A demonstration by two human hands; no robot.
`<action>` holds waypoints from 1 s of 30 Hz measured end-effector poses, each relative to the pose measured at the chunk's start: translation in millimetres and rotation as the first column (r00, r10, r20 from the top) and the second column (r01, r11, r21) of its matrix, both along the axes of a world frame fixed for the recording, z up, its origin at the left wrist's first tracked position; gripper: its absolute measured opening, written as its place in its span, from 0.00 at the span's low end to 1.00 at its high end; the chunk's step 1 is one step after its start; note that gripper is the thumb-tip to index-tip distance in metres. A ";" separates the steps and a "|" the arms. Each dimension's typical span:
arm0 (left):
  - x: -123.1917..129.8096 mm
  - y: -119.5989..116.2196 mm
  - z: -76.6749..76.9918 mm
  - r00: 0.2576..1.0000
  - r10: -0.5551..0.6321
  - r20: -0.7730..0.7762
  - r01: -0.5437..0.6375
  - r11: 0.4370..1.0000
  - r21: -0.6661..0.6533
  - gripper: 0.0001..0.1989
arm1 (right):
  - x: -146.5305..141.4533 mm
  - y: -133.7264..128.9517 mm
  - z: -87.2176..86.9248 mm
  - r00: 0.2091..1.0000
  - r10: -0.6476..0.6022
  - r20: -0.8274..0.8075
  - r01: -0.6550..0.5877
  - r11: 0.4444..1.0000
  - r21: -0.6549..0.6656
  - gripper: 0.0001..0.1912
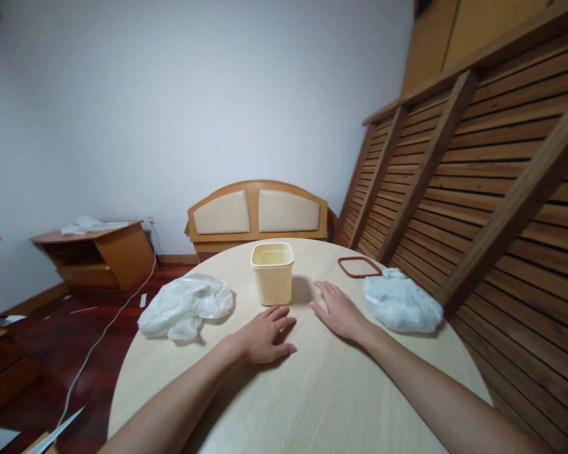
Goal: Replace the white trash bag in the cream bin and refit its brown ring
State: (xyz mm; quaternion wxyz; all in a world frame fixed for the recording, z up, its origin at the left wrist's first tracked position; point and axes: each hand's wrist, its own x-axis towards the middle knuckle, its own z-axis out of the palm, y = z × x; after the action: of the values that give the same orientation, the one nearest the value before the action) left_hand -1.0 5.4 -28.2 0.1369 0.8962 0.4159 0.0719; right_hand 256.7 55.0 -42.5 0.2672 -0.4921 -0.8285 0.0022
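On a round, pale bench stands a yellow tub, upright, its mouth open upward, near the far edge and roughly midway between two white bags. Its walls narrow slightly toward the base, and a rounded-square rim runs around the top.

Just in front of the tub is the left hand, palm down, coming in from the lower left. Its fingers are loosely spread and reach toward the right, with the thumb well apart from the rest; they pinch nothing. The fingertips lie close to the tub's base, but I cannot tell whether they touch it.

To the right of the tub is the right hand, also palm down, with a gap between it and the tub. Its fingers lie close together and extended, the thumb set apart, and they hold nothing. Whether either palm rests on the bench is hard to tell.

Beyond the right hand, a brown ring of rounded-square shape lies flat. Just beside its right end sits the right bag, crumpled and bulging. The left bag, also crumpled, lies to the left of the tub, well apart from it.

Behind the bench, a headboard with two cream panels stands before a pale wall. Wooden slats lean along the right side. At left, a cabinet stands on a dark red floor, which a white cord crosses.
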 end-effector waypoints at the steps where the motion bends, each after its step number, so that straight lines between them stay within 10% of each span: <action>1: -0.6 0.5 -1.7 1.000 -0.002 0.006 0.002 1.000 0.010 0.36 | -5.1 0.1 -4.6 0.999 0.032 0.014 -0.031 0.999 -0.030 0.28; 17: -3.3 9.0 -5.3 0.996 -0.055 0.073 0.046 0.992 0.121 0.30 | -37.4 33.6 -3.0 0.982 0.139 0.125 -0.124 0.985 -0.123 0.20; 24: -16.5 11.8 18.9 0.975 -0.208 0.083 0.195 0.971 0.141 0.16 | -19.5 22.7 -8.6 0.962 0.226 0.150 -0.201 0.965 -0.169 0.23; 30: -51.0 23.4 43.8 0.975 0.215 0.047 -0.218 0.913 0.345 0.12 | -20.6 17.4 -5.3 0.956 0.218 0.197 -0.185 0.968 -0.170 0.23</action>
State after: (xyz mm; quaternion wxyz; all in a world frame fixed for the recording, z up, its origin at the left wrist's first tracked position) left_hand -51.9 28.8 15.6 -0.0311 0.8544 0.4926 0.1626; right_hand 236.1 72.4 -47.7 0.1369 -0.4210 -0.8959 0.0386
